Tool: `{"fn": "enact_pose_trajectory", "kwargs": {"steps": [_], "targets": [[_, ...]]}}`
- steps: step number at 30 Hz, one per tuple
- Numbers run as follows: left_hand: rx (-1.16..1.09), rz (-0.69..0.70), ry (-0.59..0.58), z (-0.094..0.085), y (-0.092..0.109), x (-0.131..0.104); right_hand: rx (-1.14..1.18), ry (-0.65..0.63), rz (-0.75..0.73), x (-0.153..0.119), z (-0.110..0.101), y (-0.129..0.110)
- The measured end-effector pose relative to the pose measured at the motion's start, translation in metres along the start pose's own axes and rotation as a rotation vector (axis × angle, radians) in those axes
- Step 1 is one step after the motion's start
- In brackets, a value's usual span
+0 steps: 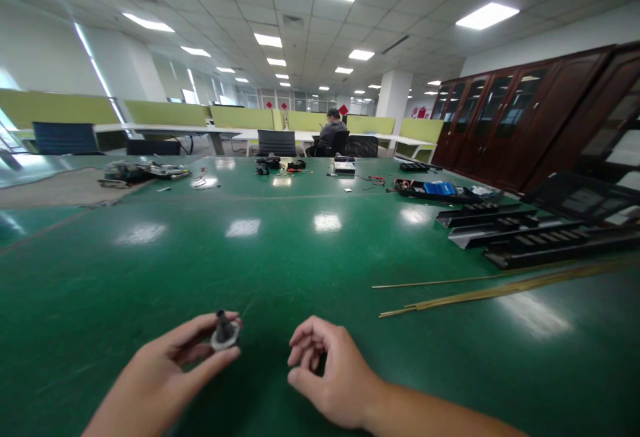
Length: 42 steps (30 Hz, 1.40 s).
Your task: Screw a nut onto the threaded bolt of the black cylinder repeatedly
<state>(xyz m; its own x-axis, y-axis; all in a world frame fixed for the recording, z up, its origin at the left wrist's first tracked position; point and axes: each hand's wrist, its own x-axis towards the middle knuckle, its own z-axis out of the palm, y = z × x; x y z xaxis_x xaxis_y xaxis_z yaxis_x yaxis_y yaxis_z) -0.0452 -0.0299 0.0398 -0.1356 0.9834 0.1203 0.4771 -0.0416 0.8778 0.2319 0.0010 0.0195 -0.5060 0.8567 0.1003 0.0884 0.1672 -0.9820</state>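
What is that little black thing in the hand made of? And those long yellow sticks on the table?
The little part in the left hand looks like dull black plastic or metal with a shiny silvery ring; too small to be sure. The thin rods look like brass: yellow and slightly gleaming.

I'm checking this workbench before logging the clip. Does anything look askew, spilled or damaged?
Nothing looks spilled or broken. The left hand holds a small dark part with a round flange upright; the right hand is curled, empty as far as shown. The thin brass rods lie loose and fanned out on the green table, untidy at most.
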Motion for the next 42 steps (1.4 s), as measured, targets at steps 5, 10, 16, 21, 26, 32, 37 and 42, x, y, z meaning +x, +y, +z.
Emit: {"fn": "enact_pose_trajectory", "kwargs": {"steps": [5, 10, 16, 21, 26, 32, 37, 42], "targets": [[-0.043, -0.017, -0.234, 0.052, 0.024, -0.013, -0.071, 0.014, -0.083, -0.003, 0.001, 0.001], [0.256, 0.182, -0.214, 0.051, 0.013, -0.023, -0.158, -0.002, -0.114, -0.002, 0.003, 0.005], [0.374, 0.371, -0.213, 0.049, -0.009, -0.025, -0.309, -0.035, -0.12, -0.002, 0.003, 0.001], [0.384, 0.293, -0.204, 0.055, -0.006, -0.028, -0.342, -0.038, -0.151, -0.002, 0.003, 0.0], [0.3, 0.217, -0.303, 0.054, 0.012, -0.029, -0.389, -0.049, -0.155, -0.003, 0.003, 0.0], [0.256, 0.171, -0.267, 0.054, 0.005, -0.03, -0.363, -0.037, -0.114, -0.002, 0.004, 0.001], [0.27, 0.241, -0.246, 0.055, -0.002, -0.028, -0.334, -0.018, -0.093, -0.001, 0.004, 0.002], [0.286, 0.307, -0.215, 0.056, -0.005, -0.029, -0.324, -0.026, -0.119, 0.0, 0.003, 0.0]]}}
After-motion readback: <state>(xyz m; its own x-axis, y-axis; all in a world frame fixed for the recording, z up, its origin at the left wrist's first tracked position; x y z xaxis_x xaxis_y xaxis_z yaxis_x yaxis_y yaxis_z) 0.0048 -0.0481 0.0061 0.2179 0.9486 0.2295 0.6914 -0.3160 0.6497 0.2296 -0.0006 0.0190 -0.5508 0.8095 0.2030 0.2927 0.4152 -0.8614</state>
